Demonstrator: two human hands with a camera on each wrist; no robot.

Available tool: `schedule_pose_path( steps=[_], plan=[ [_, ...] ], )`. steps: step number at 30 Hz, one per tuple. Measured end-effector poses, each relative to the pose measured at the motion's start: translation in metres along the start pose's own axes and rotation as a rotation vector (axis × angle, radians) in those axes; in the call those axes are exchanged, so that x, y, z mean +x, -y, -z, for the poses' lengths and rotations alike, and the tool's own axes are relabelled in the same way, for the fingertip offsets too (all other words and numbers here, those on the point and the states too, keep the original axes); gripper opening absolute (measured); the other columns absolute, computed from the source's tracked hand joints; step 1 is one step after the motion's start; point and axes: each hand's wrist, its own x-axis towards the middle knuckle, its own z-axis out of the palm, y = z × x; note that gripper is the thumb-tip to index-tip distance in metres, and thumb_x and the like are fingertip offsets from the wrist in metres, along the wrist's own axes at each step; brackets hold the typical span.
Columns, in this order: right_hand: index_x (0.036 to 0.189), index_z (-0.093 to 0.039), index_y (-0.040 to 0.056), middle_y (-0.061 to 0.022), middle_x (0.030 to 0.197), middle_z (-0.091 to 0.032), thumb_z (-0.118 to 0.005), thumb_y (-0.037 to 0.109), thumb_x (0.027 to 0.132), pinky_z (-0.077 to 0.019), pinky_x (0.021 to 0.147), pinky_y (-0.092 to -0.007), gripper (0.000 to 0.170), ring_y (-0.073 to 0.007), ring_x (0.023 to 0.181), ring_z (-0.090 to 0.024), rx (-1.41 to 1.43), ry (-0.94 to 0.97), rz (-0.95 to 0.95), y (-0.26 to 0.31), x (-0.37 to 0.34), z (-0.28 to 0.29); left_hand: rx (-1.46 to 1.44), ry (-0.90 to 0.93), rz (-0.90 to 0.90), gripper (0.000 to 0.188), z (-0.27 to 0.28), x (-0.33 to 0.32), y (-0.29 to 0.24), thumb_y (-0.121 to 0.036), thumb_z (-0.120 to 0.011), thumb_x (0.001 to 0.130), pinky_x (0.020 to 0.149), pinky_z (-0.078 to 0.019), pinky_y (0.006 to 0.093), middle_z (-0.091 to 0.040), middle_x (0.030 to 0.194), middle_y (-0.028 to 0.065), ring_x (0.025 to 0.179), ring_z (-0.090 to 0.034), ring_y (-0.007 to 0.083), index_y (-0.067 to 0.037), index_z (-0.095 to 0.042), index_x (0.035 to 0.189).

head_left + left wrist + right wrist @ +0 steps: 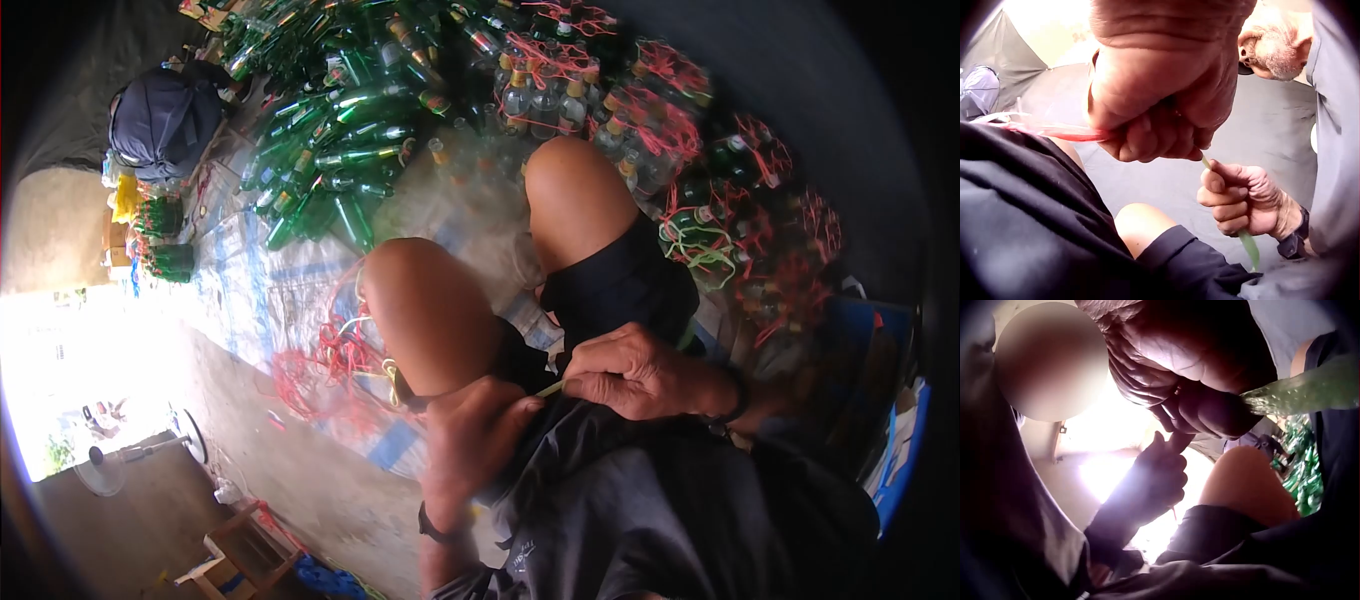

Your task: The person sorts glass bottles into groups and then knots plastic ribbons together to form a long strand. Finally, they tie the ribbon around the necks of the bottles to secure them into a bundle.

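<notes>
In the head view my left hand and right hand are close together over the lap. A short light-green plastic strip runs between them. The left hand grips one end in its curled fingers, and pink-red plastic strands come out of its other side. My right hand pinches the strip between thumb and forefinger. The rest of the strip hangs below that fist. In the right wrist view the wide, crinkled green tail leaves the right fist.
Green glass bottles lie heaped ahead. Clear bottles stand to their right, with pink strands over bundles there. A tangle of red strands lies beside the left knee. A fan and a wooden stool are at lower left.
</notes>
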Motion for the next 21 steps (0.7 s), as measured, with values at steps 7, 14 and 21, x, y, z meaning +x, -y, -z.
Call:
schedule_pose_path(
  steps=[7,14,21],
  plan=[
    [0.086,-0.067,-0.0014,-0.0129,0.071,-0.063,-0.069,0.006,0.093,-0.0459,0.057,-0.0357,0.011,-0.027,0.061,-0.062,-0.158,-0.166,0.019,0.001,-0.005,0.018,0.063,-0.041,0.024,0.016,0.0,-0.011,0.008,-0.011,-0.081,0.085,0.055,-0.0482,0.0371,-0.065,0.07,0.0126,0.057,-0.062,0.0278,-0.003,-0.068,0.081],
    [0.089,-0.068,-0.0005,-0.0115,0.077,-0.067,-0.073,0.007,0.091,-0.0486,0.06,-0.0361,0.009,-0.0282,0.068,-0.067,-0.315,-0.145,0.017,0.013,0.002,0.019,0.072,-0.106,0.017,0.014,0.007,-0.02,0.013,-0.012,-0.079,0.086,0.055,-0.0487,0.0373,-0.064,0.068,0.0124,0.057,-0.063,0.0284,-0.005,-0.068,0.082],
    [0.102,-0.068,-0.0011,-0.0127,0.09,-0.066,-0.075,0.006,0.088,-0.0515,0.065,-0.0323,0.017,-0.0239,0.07,-0.063,-0.423,-0.167,0.065,0.046,0.012,0.02,0.005,-0.293,0.099,0.006,0.027,-0.027,-0.009,-0.006,-0.075,0.087,0.056,-0.0493,0.0343,-0.067,0.073,0.0105,0.058,-0.064,0.0216,-0.004,-0.07,0.09]
  ],
)
